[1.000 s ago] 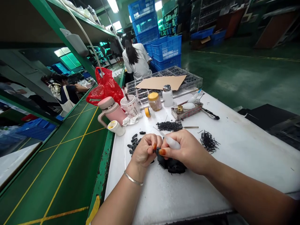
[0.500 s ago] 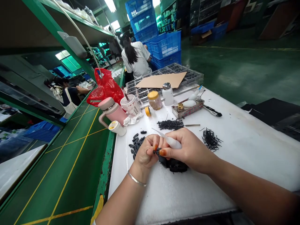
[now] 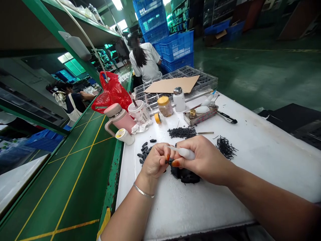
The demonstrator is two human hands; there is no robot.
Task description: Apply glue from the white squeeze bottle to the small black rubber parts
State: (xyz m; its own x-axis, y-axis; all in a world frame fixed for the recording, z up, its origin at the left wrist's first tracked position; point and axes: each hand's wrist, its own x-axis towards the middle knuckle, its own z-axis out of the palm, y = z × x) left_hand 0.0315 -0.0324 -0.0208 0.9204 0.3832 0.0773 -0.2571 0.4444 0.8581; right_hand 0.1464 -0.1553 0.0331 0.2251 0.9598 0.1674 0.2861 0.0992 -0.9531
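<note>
My left hand [image 3: 154, 161] pinches a small black part [image 3: 171, 161] between thumb and fingertips. My right hand [image 3: 207, 159] meets it there, thumb and finger closed on the same part. Tucked in the right hand is a white squeeze bottle [image 3: 187, 153], its thin nozzle pointing left over the left fingers. Larger black pieces [image 3: 187, 176] lie on the white tabletop just below the hands. Partly behind my left hand is a heap of curved black pieces [image 3: 143, 152]. The contact point between the fingertips is mostly hidden.
Beyond the hands lie small black rings [image 3: 182, 132] and thin black pins [image 3: 225, 147]. A pink mug [image 3: 121, 120], yellow-lidded jar [image 3: 165, 106], pump bottle [image 3: 179, 100] and small tool box [image 3: 200, 116] stand farther back. Left runs a green conveyor [image 3: 75, 174]. Two people work beyond.
The hands stay together on the black part, with the left wrist shifted slightly left. The bottle's nozzle has tilted flatter. The view has moved a little.
</note>
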